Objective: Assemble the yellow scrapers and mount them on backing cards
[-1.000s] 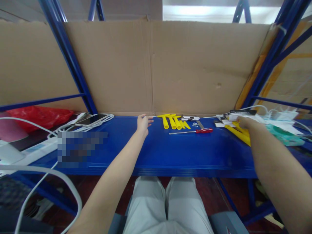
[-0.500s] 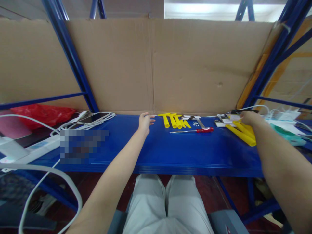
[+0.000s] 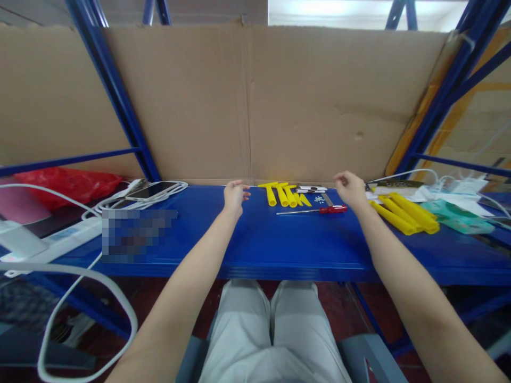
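My left hand (image 3: 235, 197) hovers over the back of the blue table, loosely curled with fingers apart and nothing visible in it. To its right lie several yellow T-shaped plastic parts (image 3: 282, 196) and small flat yellow pieces (image 3: 302, 200). My right hand (image 3: 351, 188) is above the table's back right, its fingers drawn together; whatever they may hold is hidden. Below and left of it rests a screwdriver (image 3: 333, 209) with a red handle. Near that are small metal bits (image 3: 320, 200), a grey metal strip (image 3: 327, 199) and white-and-black pieces (image 3: 311, 189).
Yellow tube-like parts (image 3: 407, 214) lie right of my right forearm, beside a teal plastic bag (image 3: 459, 217). A phone (image 3: 154, 191), coiled white cable (image 3: 175, 189), power strip (image 3: 66, 239) and red bag (image 3: 72, 186) occupy the left. A cardboard panel (image 3: 299, 106) closes off the back.
My right hand has moved left from the yellow tubes and the pile at the right toward the screwdriver, uncovering the tubes. My left hand has stayed nearly still.
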The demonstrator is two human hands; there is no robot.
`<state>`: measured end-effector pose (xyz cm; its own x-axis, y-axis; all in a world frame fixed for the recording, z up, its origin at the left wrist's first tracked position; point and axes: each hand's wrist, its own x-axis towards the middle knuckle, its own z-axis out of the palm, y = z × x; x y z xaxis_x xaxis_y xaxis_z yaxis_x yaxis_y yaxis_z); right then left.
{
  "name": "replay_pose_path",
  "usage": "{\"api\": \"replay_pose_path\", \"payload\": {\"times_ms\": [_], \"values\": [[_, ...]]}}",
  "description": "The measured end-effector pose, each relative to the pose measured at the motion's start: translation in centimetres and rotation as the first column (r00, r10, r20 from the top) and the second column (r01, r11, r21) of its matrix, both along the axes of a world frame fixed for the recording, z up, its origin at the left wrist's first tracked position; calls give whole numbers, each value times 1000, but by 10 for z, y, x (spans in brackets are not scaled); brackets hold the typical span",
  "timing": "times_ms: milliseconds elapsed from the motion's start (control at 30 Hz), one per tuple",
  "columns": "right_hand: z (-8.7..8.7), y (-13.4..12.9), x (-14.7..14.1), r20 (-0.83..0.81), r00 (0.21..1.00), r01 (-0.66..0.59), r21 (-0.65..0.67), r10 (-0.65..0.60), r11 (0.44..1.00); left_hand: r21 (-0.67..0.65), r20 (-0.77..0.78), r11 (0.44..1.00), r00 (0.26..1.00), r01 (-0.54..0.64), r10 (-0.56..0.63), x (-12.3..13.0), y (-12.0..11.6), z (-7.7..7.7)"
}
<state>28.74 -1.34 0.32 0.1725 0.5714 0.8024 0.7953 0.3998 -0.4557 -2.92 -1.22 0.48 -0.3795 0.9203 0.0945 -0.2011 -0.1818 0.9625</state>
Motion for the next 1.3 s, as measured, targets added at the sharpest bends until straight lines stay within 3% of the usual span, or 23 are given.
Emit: {"api": "replay_pose_path", "payload": {"times_ms": [100,233,367,433,533,600,667,767,833,933,1133,1300], "values": [[-11,-6,-6,173,980,-71,-162,99,984,31,-43,999,999,-19,20,0,-1,1],[-11,-8,-12,187,974,-93,-187,128,978,106,-152,994,987,-32,48,1,-1,1],[-10,-9,-16,195,971,-100,-203,140,974,112,-381,988,923,107,-57,10,0,-8],[-10,-11,-18,198,971,-91,-219,136,971,98,-599,973,793,209,-110,16,0,-17],[-10,-12,-19,198,970,-94,-238,143,967,109,-891,915,446,389,-83,22,-1,-34],[-10,-11,-20,199,967,-111,-242,161,964,38,-965,905,251,423,-76,24,-2,-43],[-12,-9,-21,203,962,-131,-242,182,961,-51,-988,914,115,402,-105,24,-2,-48],[-15,-5,-21,210,957,-147,-246,200,958,-142,-988,925,-2,351,-151,21,-2,-48],[-18,-2,-20,208,957,-144,-262,201,954,-151,-988,930,-31,334,-149,19,-1,-45],[-22,1,-17,207,958,-134,-289,199,948,-136,-990,943,-18,304,-137,16,0,-37],[-24,3,-14,196,955,-156,-299,221,941,-94,-990,986,95,135,-107,1,6,-30],[-24,2,-16,186,953,-168,-335,239,927,6,-975,995,222,100,-16,-11,16,-35]]}}
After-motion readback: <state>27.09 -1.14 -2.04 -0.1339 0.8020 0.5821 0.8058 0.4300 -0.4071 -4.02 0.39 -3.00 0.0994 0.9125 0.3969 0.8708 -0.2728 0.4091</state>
